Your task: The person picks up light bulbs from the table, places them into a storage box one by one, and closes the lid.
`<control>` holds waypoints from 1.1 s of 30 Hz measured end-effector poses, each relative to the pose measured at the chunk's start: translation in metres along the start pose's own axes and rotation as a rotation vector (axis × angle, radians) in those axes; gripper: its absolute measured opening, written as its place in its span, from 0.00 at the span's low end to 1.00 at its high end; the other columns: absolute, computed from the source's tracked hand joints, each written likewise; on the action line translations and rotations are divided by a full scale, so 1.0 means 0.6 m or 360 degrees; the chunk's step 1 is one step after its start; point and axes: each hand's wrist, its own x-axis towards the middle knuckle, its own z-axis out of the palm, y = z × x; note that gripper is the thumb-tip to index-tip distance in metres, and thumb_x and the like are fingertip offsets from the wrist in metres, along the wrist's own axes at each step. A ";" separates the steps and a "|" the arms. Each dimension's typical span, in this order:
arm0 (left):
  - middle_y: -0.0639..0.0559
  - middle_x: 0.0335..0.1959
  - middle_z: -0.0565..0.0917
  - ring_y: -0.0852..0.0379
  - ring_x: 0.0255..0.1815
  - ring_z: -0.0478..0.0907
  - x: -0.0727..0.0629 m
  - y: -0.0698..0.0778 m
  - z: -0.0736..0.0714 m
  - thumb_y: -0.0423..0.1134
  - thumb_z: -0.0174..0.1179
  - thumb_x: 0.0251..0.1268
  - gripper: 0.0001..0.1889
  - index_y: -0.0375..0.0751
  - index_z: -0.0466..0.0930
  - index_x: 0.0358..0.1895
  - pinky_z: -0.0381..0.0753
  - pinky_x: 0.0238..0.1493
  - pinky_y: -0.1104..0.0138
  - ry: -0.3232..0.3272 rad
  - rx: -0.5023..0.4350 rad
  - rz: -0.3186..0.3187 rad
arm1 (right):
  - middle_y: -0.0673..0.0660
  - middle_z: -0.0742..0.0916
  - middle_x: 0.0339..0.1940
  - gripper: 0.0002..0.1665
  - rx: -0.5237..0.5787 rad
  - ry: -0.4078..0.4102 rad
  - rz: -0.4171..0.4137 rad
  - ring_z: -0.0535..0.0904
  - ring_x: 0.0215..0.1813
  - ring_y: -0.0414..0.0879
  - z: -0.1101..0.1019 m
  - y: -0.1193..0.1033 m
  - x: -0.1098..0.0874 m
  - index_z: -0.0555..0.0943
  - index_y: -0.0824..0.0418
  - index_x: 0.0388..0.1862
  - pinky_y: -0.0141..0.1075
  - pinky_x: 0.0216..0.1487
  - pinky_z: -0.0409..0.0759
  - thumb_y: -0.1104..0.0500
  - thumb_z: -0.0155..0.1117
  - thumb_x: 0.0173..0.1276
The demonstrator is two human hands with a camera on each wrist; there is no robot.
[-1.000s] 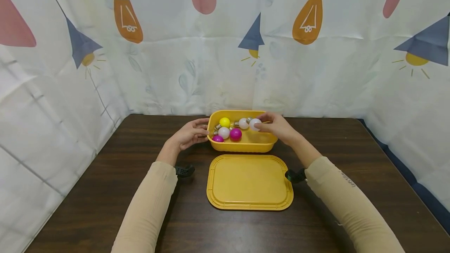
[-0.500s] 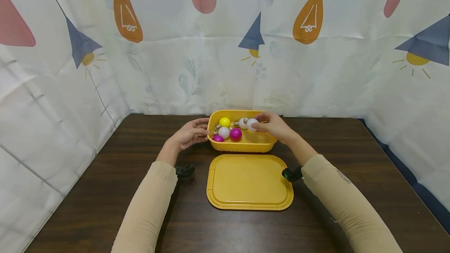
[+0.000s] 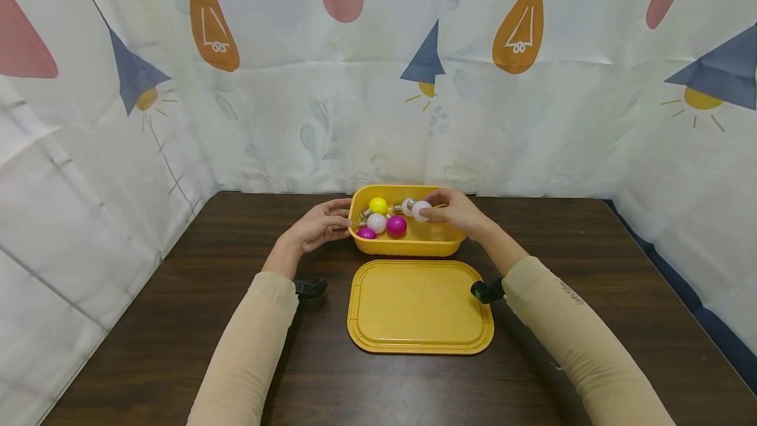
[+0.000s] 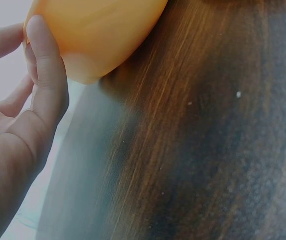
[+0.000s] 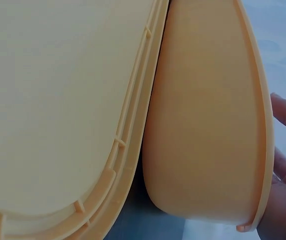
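A yellow plastic box [image 3: 408, 249] stands toward the far edge of the table. My left hand [image 3: 319, 225] holds its left rim, with the thumb [image 4: 44, 55] on the outer wall in the left wrist view. My right hand [image 3: 458, 212] pinches a white light bulb [image 3: 420, 210] over the right half of the box, its metal base pointing up and left. Inside the box lie a yellow bulb [image 3: 378, 206], a white bulb [image 3: 376, 223], two magenta bulbs, one of them near the middle [image 3: 397, 226], and another white bulb [image 3: 406, 207] partly behind the held one.
A yellow lid [image 3: 420, 307] lies flat on the dark wooden table [image 3: 236, 334], just in front of the box. Behind the table hangs a printed white curtain [image 3: 367, 130]. Dark straps circle both wrists, the right one [image 3: 487, 292] above the lid's right edge.
My right hand has moved slightly left with the white bulb, which now overlaps more of the white bulb behind it. The left hand, box and lid stay in place.
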 end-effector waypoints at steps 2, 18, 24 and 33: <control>0.30 0.67 0.71 0.50 0.49 0.82 -0.002 0.001 0.001 0.25 0.55 0.75 0.34 0.37 0.55 0.80 0.84 0.55 0.60 -0.0002 0.0005 -0.0002 | 0.69 0.77 0.61 0.25 0.0015 -0.0004 0.0012 0.77 0.59 0.61 0.001 0.000 0.001 0.74 0.73 0.64 0.53 0.63 0.79 0.60 0.67 0.75; 0.31 0.67 0.71 0.48 0.50 0.80 0.001 0.001 0.001 0.24 0.55 0.75 0.33 0.37 0.57 0.79 0.86 0.51 0.62 0.0021 -0.0018 -0.0007 | 0.67 0.79 0.57 0.23 -0.0016 -0.0033 0.0004 0.79 0.54 0.57 0.007 0.008 0.015 0.77 0.71 0.60 0.51 0.60 0.82 0.60 0.70 0.73; 0.30 0.67 0.71 0.47 0.51 0.80 -0.001 0.002 0.002 0.24 0.55 0.75 0.33 0.37 0.56 0.80 0.86 0.51 0.62 0.0021 -0.0019 -0.0007 | 0.66 0.79 0.57 0.23 -0.0031 -0.0042 0.0031 0.80 0.54 0.56 0.011 0.008 0.017 0.77 0.70 0.59 0.50 0.60 0.81 0.59 0.70 0.72; 0.32 0.65 0.72 0.48 0.48 0.80 0.000 0.000 0.001 0.24 0.55 0.75 0.33 0.37 0.57 0.79 0.86 0.50 0.63 0.0024 -0.0023 -0.0013 | 0.65 0.80 0.55 0.21 -0.0104 -0.0073 0.0043 0.79 0.54 0.56 0.016 0.007 0.018 0.78 0.70 0.57 0.48 0.58 0.83 0.60 0.71 0.71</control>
